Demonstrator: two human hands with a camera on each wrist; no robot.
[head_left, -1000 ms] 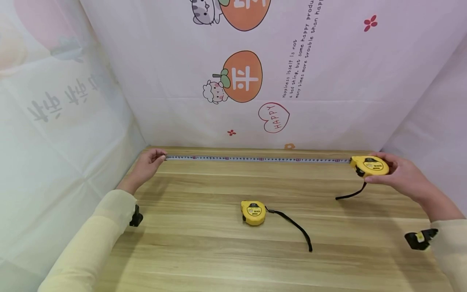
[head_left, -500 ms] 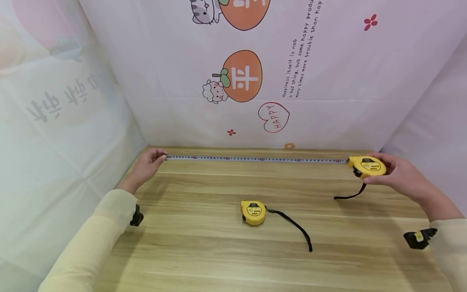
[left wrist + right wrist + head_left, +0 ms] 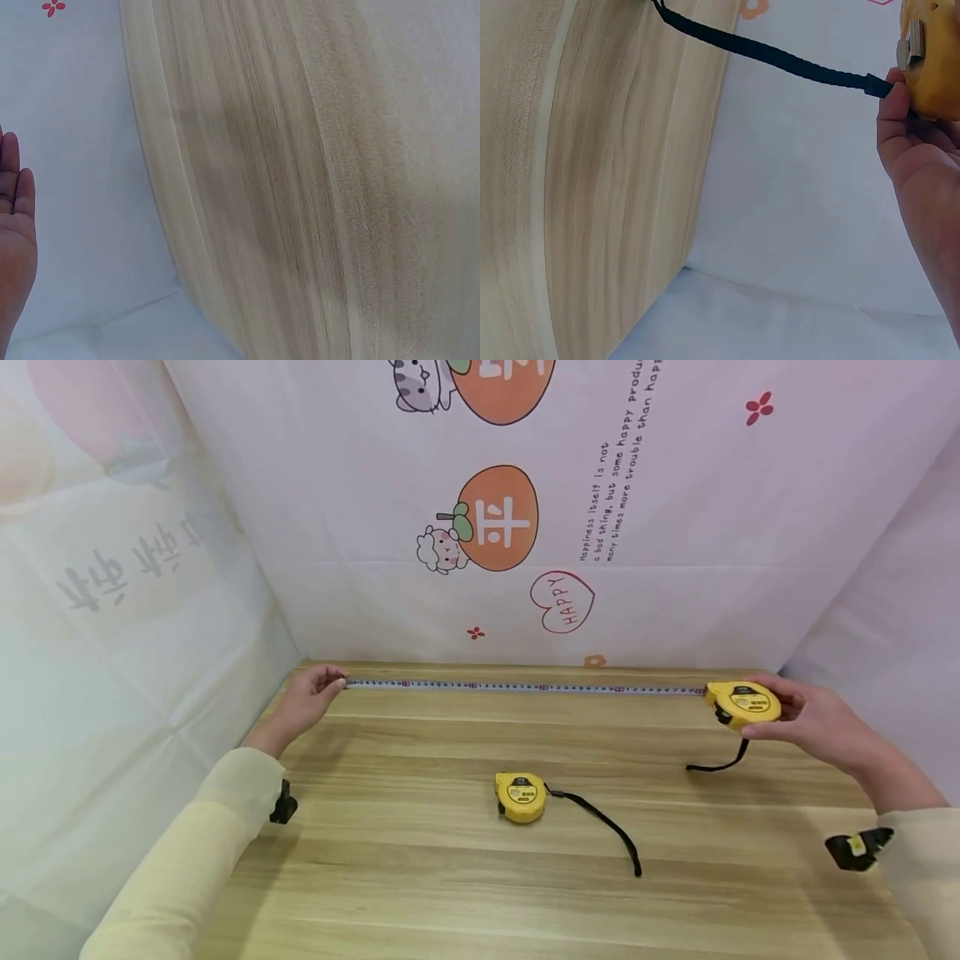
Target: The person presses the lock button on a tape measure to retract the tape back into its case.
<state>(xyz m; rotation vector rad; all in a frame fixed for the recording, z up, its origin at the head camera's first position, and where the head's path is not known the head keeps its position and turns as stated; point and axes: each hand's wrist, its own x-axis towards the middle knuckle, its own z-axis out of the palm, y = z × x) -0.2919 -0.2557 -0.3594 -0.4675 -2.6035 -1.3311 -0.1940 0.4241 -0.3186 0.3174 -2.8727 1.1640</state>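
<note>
Between finger and thumb my left hand (image 3: pixel 309 700) pinches the end of a pulled-out tape blade (image 3: pixel 510 687), near the table's far left corner. The blade runs straight across to a yellow tape measure (image 3: pixel 742 704), whose case my right hand (image 3: pixel 817 720) grips by its right side. In the right wrist view the case (image 3: pixel 936 67) shows a metal clip, and its black wrist strap (image 3: pixel 765 54) hangs down. A second yellow tape measure (image 3: pixel 521 797) lies flat on the table, its strap (image 3: pixel 600 818) stretched to the right. The left wrist view catches only part of the left hand (image 3: pixel 15 217).
The wooden table (image 3: pixel 420 885) meets a white printed cloth (image 3: pixel 360 593) along its back edge. More cloth hangs on the left (image 3: pixel 135 677) and the right (image 3: pixel 885 635). A small black camera sits on each wrist.
My right hand has moved left with the tape measure, so the exposed blade is a little shorter. The left hand has shifted only slightly right; the second tape measure has not moved.
</note>
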